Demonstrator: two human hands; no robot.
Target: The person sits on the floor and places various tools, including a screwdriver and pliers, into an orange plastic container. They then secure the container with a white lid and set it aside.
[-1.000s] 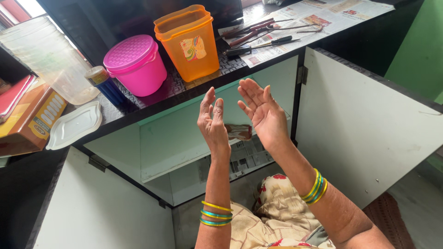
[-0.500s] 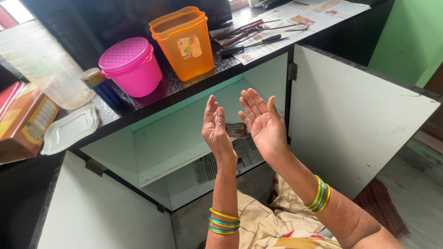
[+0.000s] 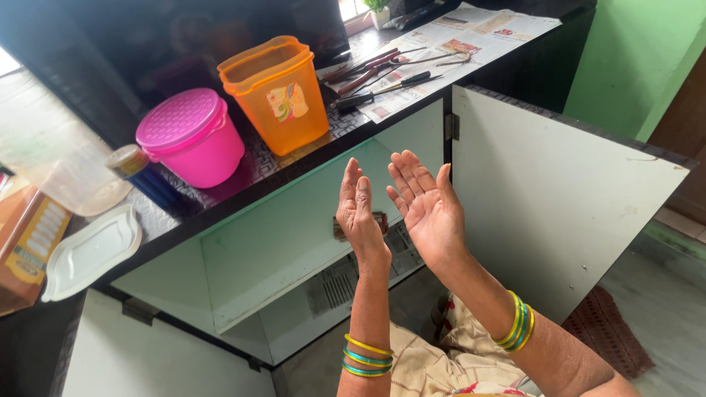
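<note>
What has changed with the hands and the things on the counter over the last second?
Little. The left hand and right hand are still raised, open and empty, in front of the open cabinet; they grasped or released nothing. The view drifted, so the pink tub and orange bin only appear shifted. They stayed put.

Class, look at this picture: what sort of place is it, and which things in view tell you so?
Probably a home kitchen or storage corner: plastic containers, a pink tub and an orange bin, stand on a dark counter above an open cupboard, with hand tools on newspaper.
</note>
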